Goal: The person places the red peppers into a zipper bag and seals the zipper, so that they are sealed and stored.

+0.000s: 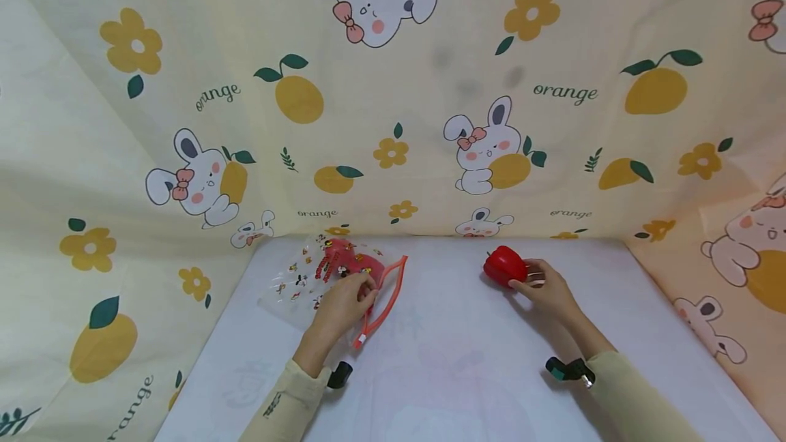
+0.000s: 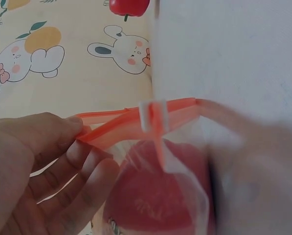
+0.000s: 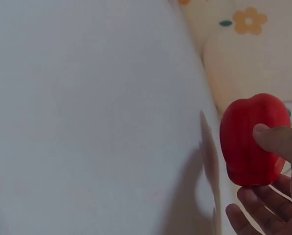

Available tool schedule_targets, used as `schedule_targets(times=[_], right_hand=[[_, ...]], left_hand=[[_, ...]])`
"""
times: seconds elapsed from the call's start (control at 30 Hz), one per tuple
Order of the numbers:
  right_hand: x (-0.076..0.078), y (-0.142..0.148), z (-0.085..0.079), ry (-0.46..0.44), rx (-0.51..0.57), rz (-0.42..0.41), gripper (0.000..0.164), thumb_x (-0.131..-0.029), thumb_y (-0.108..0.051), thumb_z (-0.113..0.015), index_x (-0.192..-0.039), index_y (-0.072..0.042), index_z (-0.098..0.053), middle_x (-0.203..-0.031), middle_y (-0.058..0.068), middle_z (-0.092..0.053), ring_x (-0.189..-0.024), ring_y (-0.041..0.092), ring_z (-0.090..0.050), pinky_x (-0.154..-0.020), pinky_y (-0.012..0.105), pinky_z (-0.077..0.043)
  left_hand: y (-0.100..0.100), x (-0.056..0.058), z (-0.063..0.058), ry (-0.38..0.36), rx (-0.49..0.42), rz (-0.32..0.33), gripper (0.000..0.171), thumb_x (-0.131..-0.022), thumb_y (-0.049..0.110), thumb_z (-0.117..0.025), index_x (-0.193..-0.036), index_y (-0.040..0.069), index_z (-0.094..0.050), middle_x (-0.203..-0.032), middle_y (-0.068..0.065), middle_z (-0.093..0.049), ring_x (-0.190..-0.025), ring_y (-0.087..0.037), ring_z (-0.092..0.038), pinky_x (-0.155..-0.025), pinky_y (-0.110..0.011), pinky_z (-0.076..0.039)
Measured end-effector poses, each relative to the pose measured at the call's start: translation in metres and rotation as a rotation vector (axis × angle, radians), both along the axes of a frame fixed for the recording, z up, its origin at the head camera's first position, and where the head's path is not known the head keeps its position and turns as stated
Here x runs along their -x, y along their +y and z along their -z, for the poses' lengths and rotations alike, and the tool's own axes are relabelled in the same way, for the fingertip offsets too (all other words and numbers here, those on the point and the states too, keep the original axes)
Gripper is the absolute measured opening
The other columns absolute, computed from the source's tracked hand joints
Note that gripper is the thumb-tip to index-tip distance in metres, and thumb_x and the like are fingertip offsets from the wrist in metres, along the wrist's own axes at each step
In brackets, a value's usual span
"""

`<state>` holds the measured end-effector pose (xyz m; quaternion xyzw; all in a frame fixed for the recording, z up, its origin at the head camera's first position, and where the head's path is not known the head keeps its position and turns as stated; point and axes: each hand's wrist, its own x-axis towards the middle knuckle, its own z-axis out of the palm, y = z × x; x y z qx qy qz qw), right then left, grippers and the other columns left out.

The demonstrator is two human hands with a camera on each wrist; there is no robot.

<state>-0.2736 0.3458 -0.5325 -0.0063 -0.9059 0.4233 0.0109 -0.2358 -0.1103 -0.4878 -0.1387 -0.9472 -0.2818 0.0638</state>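
A clear zip bag with small printed figures and an orange zip edge lies at the left of the table, a red item inside it. My left hand pinches the bag's orange edge between thumb and fingers, and the bag's mouth gapes in the left wrist view. A white slider sits on that edge. On the right, my right hand grips a red bell pepper above the table, thumb across its side and fingers beneath it in the right wrist view.
The white table runs back to a cream cloth printed with rabbits and oranges, which also hangs along both sides. Dark wrist cameras are worn at both sleeves.
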Motion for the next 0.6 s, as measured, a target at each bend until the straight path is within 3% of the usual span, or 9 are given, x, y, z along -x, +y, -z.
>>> schedule_targets(times=[0.6], right_hand=[[-0.016, -0.047, -0.004, 0.057, 0.046, -0.114, 0.076, -0.094, -0.035, -0.085, -0.153, -0.004, -0.047, -0.142, 0.024, -0.06, -0.121, 0.041, -0.062, -0.092, 0.04, -0.061]], left_hand=[[-0.001, 0.0, -0.002, 0.034, -0.001, 0.021, 0.009, -0.1, 0.022, -0.079, -0.1, 0.018, -0.07, -0.085, 0.008, -0.061, -0.074, -0.008, -0.054, -0.064, -0.025, -0.048]])
